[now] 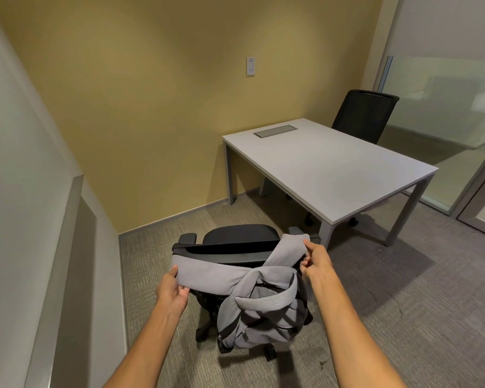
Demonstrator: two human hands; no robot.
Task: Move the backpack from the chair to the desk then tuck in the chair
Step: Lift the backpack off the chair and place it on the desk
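we held the grey backpack (259, 315) by its straps behind the black chair (235, 247), our left hand (172, 289) clamped on one strap, our right hand (315, 261) pinching the other. the white desk (331, 166) stood well apart.

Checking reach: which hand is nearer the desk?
Right. The right hand grips a backpack strap just short of the desk; the left hand holds the strap farther away.

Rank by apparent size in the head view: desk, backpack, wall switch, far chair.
1. desk
2. backpack, enlarged by nearness to the camera
3. far chair, partly hidden behind the desk
4. wall switch
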